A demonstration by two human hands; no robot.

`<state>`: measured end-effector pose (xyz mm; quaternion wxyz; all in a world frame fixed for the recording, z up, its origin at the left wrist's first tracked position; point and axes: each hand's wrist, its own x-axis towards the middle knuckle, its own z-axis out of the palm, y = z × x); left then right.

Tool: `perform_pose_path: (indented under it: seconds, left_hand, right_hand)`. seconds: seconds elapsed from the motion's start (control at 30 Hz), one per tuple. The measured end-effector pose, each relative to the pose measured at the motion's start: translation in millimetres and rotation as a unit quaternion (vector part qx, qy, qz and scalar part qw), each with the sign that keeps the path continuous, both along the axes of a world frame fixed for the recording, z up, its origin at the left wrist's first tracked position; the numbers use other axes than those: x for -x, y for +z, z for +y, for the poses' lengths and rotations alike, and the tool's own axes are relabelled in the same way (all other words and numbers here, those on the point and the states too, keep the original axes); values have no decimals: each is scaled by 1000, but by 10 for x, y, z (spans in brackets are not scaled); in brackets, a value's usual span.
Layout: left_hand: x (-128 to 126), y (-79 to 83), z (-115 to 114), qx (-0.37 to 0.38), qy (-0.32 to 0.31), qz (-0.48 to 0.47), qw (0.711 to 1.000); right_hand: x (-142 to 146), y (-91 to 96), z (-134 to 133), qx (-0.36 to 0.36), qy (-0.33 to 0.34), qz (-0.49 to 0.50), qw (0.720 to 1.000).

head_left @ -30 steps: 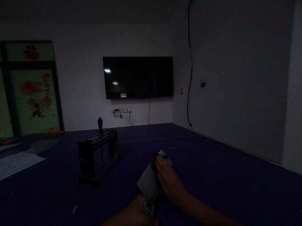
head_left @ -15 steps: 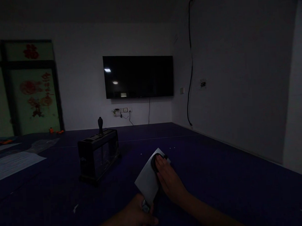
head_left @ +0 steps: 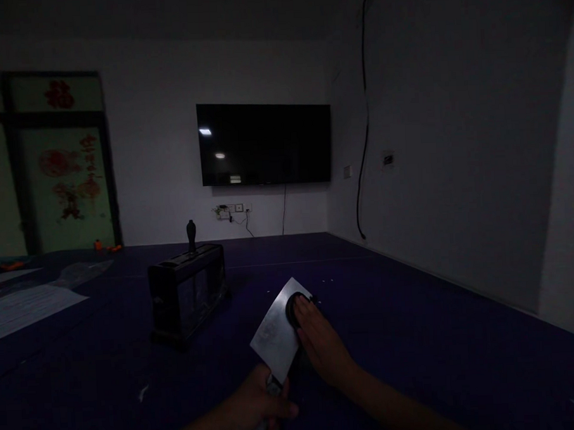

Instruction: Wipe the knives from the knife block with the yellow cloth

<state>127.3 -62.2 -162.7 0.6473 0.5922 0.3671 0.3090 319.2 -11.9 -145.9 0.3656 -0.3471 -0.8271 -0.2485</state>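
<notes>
My left hand [head_left: 264,403] is wrapped round the handle of a cleaver [head_left: 276,339], whose broad pale blade points up and away from me. On the blade's right part, near its far end, lies a round black disc [head_left: 291,311]. My right hand [head_left: 323,340] covers most of this disc, fingers together, pressing it against the blade. Dim light hides the disc's underside and exact kind. Left of the hands stands a black knife-block-like stand [head_left: 188,295] with see-through sides; a dark handle [head_left: 191,235] sticks up from its top.
The dark blue tabletop [head_left: 392,337] carries small white scraps. Printed paper [head_left: 29,308] and clear plastic wrap [head_left: 83,273] lie at the left, with small orange items [head_left: 98,246] behind. A television [head_left: 265,143] hangs on the far wall; a black cable [head_left: 365,129] runs down the right wall.
The cleaver's blade has tilted and shifted slightly left, catching more light. My right hand and the disc remain on it, almost in the same spot.
</notes>
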Motion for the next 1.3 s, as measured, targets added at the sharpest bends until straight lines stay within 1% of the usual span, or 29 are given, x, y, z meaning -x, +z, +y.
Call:
perform_pose_path:
  seconds: [0.13,0.27,0.43,0.53,0.7,0.87,0.97,1.17,1.3]
  left_hand:
    - [-11,48,-28,6,11,-6,1000]
    - [-27,110,-55,1,-4,-7,1000]
    - [-27,78,-48,13,13,-17,1000]
    - [-19,62,-25,21,13,-10,1000]
    - [-14,93,-16,7,7,4,1000]
    - [-11,121,-36,25,-21,-6,999]
    - [-7,119,-43,20,-24,-12,999]
    - [4,93,-52,9,-11,0,1000]
    - [-7,121,-49,-1,-11,16,1000]
  right_hand:
    - [5,-7,4,6,4,-3,1000]
    - [2,-31,28,9,12,0,1000]
    - [-10,-47,45,13,23,2,1000]
    - [-9,-47,40,17,24,14,999]
    - [-16,-71,74,28,-1,63,998]
    - [-47,-110,136,42,-23,104,993]
    - [-53,-110,137,37,-18,105,994]
    - [-40,-100,115,17,-13,101,995]
    - [-48,-111,123,17,-24,107,994]
